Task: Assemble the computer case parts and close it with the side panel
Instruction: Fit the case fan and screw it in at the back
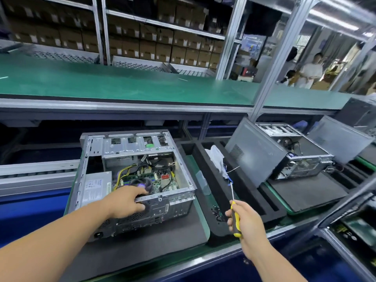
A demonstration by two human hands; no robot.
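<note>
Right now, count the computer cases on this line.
3. An open case under the left hand; a second case further right; part of a third at the far right edge. More may be hidden.

Open grey computer case point(130, 180) lying flat, motherboard exposed, side panel point(252, 153) leaning nearby
</note>
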